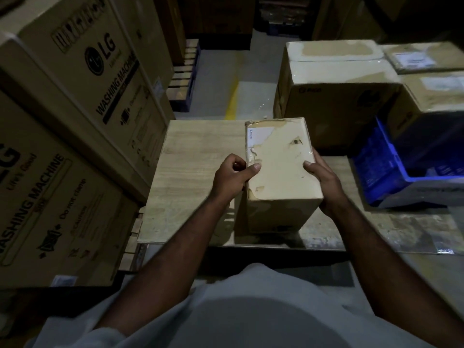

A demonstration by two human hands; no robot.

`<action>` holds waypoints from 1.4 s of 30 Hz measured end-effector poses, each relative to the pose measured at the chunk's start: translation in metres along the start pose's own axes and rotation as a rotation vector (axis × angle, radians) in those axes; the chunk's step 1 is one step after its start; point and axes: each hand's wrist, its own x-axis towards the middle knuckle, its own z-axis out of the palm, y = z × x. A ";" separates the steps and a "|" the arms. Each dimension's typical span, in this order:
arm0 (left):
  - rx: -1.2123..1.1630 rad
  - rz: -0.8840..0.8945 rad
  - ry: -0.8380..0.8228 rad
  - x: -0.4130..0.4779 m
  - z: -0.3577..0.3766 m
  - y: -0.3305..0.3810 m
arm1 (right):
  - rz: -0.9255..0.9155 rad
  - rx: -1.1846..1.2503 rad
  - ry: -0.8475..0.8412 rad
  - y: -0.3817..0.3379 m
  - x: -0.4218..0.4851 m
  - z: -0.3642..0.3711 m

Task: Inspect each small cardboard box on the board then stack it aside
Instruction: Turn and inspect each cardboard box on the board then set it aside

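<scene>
Small cardboard box (278, 167) is upright over the board (190, 156), left hand (231, 178) gripping its left edge, right hand (324, 179) its right. Bare board runs left to the washing machine cartons (75, 96).

The upper carton (100, 71) and lower carton (50, 197) read "LG" and "WASHING MACHINE" (the lower seemingly adds "Do not clamp").

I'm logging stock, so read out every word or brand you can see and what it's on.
"LG", "WASHING MACHINE": upper left carton.
"Life's Good", "WASHING MACHINE", "Do not clamp": lower left carton.
Label on the held small box: too blurred.
Labels on the right-hand cartons: too blurred.
</scene>
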 end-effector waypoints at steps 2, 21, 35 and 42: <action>-0.006 -0.030 -0.027 0.001 0.006 0.006 | 0.015 0.010 0.013 0.001 -0.002 -0.006; -0.096 -0.155 -0.004 -0.013 0.015 0.011 | 0.037 -0.078 0.053 0.000 -0.006 -0.017; 0.028 -0.044 -0.177 -0.025 0.063 0.016 | -0.124 -1.247 0.160 -0.037 -0.016 0.028; 0.279 -0.380 -0.066 -0.004 0.058 -0.043 | -0.102 -1.067 0.178 -0.038 -0.023 -0.021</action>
